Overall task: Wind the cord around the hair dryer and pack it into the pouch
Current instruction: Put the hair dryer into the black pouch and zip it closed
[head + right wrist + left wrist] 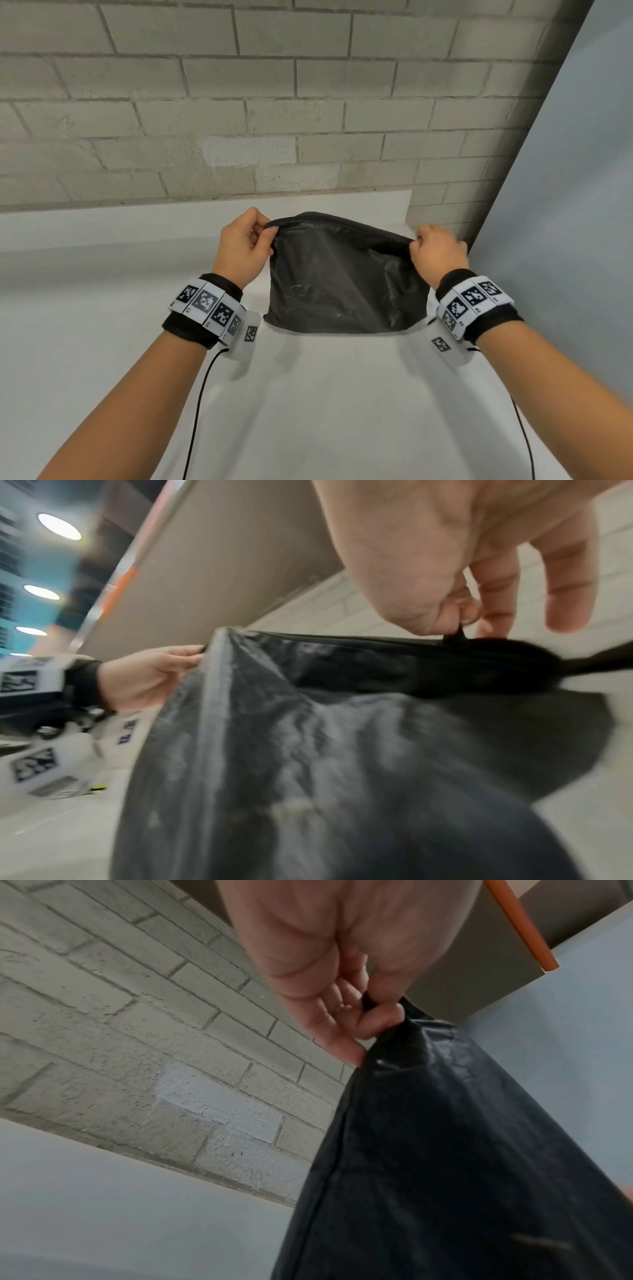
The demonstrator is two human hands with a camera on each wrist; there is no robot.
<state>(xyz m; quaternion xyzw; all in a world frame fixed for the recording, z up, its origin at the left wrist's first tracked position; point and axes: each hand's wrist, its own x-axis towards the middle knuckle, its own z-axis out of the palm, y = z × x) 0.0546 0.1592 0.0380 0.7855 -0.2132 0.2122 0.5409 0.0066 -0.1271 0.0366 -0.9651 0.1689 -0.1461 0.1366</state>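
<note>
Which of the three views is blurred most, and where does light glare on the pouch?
Right wrist view: most blurred, pouch smeared, pale sheen streaking its front. Left wrist view: left hand soft, pouch dark. Head view: sharpest, faint sheen on pouch, right hand clear.

Head view looks down from above, wrist views close beneath each hand, all sharing the pouch

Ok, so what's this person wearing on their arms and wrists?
Both forearms are bare, with no sleeves. The left wrist and right wrist each carry a black fabric band wrapped by white blocks printed with black square-code markers. A thin black cable trails from each band.
</note>
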